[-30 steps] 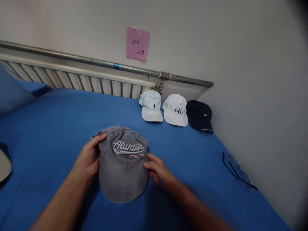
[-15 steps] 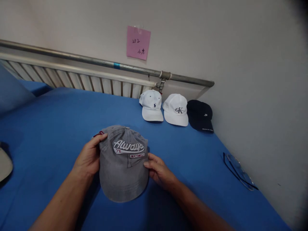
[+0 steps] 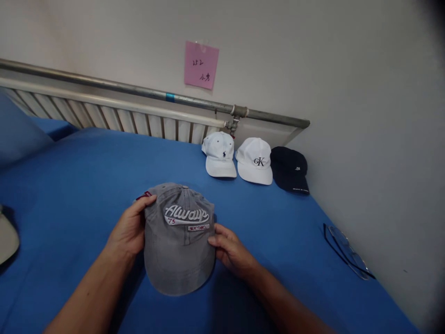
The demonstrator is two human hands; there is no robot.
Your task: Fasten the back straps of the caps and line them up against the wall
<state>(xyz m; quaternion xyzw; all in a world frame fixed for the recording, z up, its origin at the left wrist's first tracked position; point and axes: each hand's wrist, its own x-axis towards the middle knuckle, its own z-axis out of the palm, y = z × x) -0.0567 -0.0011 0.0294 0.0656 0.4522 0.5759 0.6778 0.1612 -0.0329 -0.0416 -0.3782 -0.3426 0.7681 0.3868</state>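
A grey cap (image 3: 181, 250) with raised white "Always" lettering is held between both hands over the blue sheet, its brim towards me. My left hand (image 3: 129, 228) grips its left side, thumb on the front near a red tag. On the cap's right edge, my right hand (image 3: 232, 248) pinches the fabric between thumb and fingers. Beyond them stand a pale cap (image 3: 220, 153) with a small dark logo, a white cap (image 3: 255, 160) marked CK and a black cap (image 3: 289, 169), side by side.
Eyeglasses (image 3: 347, 250) lie near the right wall. Part of a beige cap (image 3: 7, 239) shows at the left edge. A radiator (image 3: 139, 121) and metal pipe (image 3: 118, 86) run behind the blue surface (image 3: 86, 171); a pink note (image 3: 200, 65) hangs above.
The whole view has shifted slightly, so things appear a little lower. Both hands keep their hold on the grey cap, which has hardly moved.
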